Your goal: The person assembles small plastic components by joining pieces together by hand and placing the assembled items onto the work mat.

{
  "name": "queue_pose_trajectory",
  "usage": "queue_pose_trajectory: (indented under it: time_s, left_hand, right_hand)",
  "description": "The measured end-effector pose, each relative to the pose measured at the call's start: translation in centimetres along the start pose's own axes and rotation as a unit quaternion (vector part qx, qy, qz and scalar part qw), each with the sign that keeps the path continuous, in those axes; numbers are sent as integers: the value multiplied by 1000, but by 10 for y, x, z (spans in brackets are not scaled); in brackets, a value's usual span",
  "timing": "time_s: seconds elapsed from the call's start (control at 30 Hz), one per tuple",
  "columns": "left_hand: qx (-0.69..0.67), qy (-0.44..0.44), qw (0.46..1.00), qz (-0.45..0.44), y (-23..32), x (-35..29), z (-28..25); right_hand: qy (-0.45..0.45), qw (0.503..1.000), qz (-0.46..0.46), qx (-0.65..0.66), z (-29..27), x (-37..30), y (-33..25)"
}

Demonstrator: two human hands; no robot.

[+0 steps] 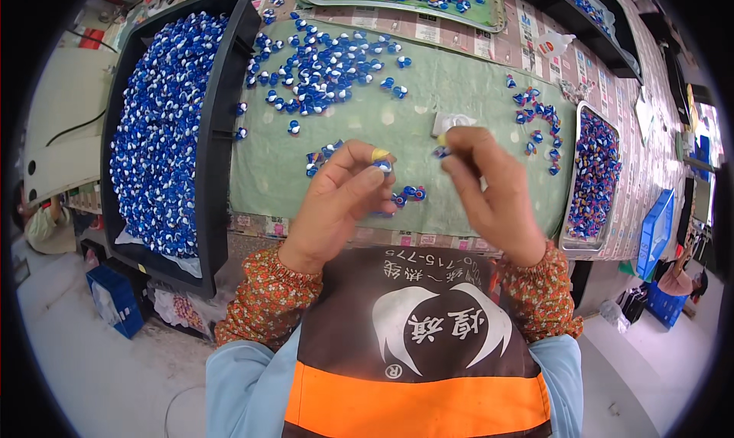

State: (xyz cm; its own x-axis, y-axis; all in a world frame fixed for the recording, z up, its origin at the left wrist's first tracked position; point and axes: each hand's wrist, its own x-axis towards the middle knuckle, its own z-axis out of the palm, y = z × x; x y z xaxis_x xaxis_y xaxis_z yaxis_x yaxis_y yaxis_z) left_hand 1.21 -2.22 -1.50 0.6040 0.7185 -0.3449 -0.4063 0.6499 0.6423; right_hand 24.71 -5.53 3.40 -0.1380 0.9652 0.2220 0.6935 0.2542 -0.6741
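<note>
My left hand (335,201) pinches a small blue-and-white bead-like piece (384,166) between thumb and forefinger. To its right, my right hand (491,189) closes its thumb and forefinger on a small blue piece (440,153). Yellow covers sit on a fingertip of each hand. Both hands hover over a green cloth (451,205), the two pieces apart. Beside the left hand lies a small blue cluster (317,161); several more pieces with reddish parts (414,193) lie just below its fingers. A small white object (454,122) rests beyond the right hand.
A deep black bin (210,143) full of blue-and-white pieces stands at left. Loose pieces (325,71) spread over the far cloth. At right are scattered blue-and-red pieces (537,117), a filled metal tray (573,208) and a white bottle (555,43). Another tray (405,13) lies at the far edge.
</note>
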Motion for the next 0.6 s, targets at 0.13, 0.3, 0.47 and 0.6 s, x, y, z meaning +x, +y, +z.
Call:
queue_pose_trajectory:
  time_s: [0.13, 0.3, 0.47, 0.6]
  left_hand:
    - [-20, -3, 1000, -8, -5, -1, 4]
    - [9, -8, 1000, -7, -7, -2, 10]
    - [83, -22, 995, 48, -11, -3, 13]
    - [99, -46, 992, 66, -12, -3, 17]
  right_hand:
    - [-24, 978, 93, 187, 13, -10, -22]
    - [-6, 974, 73, 214, 20, -16, -24]
    - [-10, 980, 59, 190, 18, -18, -26]
    - [6, 979, 56, 194, 17, -21, -30]
